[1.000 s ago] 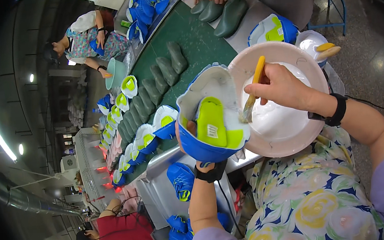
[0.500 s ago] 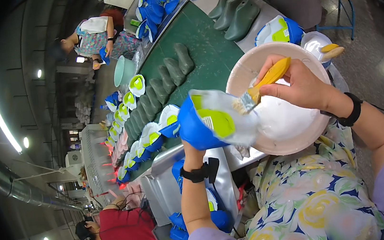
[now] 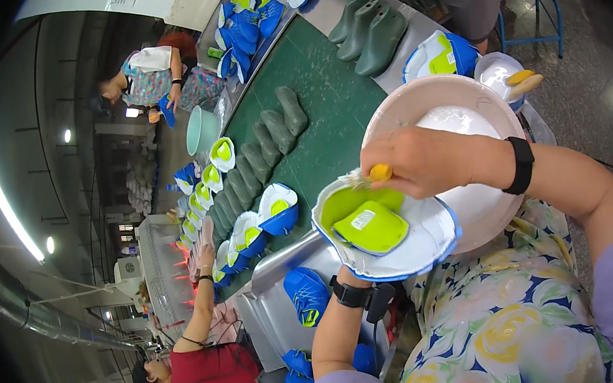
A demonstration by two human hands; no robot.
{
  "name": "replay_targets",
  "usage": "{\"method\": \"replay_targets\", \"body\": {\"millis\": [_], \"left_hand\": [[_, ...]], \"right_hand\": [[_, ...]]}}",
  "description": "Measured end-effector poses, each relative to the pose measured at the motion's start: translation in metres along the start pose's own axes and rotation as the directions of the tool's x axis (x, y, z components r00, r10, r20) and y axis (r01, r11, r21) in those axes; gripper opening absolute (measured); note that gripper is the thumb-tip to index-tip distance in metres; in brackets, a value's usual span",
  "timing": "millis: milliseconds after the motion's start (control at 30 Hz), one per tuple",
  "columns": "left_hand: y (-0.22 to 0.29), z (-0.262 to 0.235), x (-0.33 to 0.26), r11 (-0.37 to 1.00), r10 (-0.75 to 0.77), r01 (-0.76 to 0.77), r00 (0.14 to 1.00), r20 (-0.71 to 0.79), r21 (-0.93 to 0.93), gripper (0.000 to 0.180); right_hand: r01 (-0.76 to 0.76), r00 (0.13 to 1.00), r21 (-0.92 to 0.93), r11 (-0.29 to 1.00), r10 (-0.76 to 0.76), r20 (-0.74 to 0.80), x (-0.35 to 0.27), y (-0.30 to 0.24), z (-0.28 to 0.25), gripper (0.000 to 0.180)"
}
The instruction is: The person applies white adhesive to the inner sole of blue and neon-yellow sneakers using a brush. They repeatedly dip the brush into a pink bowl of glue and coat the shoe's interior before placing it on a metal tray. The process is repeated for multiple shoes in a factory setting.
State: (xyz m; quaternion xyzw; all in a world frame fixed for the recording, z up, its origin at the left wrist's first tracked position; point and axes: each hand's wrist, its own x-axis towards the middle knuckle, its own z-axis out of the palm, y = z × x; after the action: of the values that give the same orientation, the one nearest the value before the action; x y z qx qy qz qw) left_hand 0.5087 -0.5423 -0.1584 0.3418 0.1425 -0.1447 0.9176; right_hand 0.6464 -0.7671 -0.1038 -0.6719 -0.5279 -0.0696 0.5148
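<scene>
My left hand point(image 3: 352, 275) holds up a blue shoe upper point(image 3: 421, 242) from below, its fingers hidden behind it. The opening faces me, showing a white-coated inner rim and a lime-green lining with a small white label. In my right hand point(image 3: 425, 160) is a yellow-handled paintbrush point(image 3: 379, 172), gripped in closed fingers. Its bristles touch or hover at the upper's far left rim, partly hidden. Just behind the upper stands a wide pale pink basin point(image 3: 496, 103) with white liquid inside.
A green conveyor belt point(image 3: 321, 63) carries rows of dark shoe lasts point(image 3: 260, 159) and more uppers. Several green lasts point(image 3: 380, 41) stand at the far edge. A white tub point(image 3: 495, 73) with brushes sits beyond the basin. A co-worker in red point(image 3: 215, 379) reaches over the belt at left.
The upper has turned so its opening faces me and has come nearer. My right hand has moved left and rolled over, bringing the brush to the far rim. The co-worker in red now reaches to the belt.
</scene>
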Motion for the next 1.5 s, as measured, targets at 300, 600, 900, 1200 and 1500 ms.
{"method": "replay_targets", "body": {"millis": [300, 600, 900, 1200, 1500], "left_hand": [[0.024, 0.005, 0.001, 0.923, 0.175, -0.150, 0.984, -0.040, 0.354, 0.039], [0.030, -0.027, 0.000, 0.952, 0.195, -0.173, 0.978, -0.066, 0.254, 0.056], [0.033, -0.057, 0.006, 0.970, 0.040, 0.034, 0.954, -0.297, 0.240, 0.060], [0.065, -0.122, 0.013, 0.959, 0.270, -0.247, 0.945, -0.183, 0.138, 0.058], [0.139, -0.222, 0.052, 0.662, 0.651, -0.335, 0.701, -0.292, 0.671, 0.034]], "right_hand": [[-0.386, 0.890, -0.044, 0.921, 0.385, 0.246, -0.023, 0.008, -0.030, 0.020], [-0.014, 1.000, 0.028, 1.000, 0.013, 0.019, -0.018, 0.004, -0.013, 0.017], [-0.099, 0.991, 0.035, 0.995, 0.101, -0.082, -0.011, 0.001, -0.018, 0.022], [-0.642, 0.762, -0.013, 0.767, 0.640, 0.096, 0.001, 0.026, -0.002, 0.032], [-0.805, 0.581, 0.244, 0.541, 0.802, 0.137, -0.029, 0.027, -0.018, 0.022]]}}
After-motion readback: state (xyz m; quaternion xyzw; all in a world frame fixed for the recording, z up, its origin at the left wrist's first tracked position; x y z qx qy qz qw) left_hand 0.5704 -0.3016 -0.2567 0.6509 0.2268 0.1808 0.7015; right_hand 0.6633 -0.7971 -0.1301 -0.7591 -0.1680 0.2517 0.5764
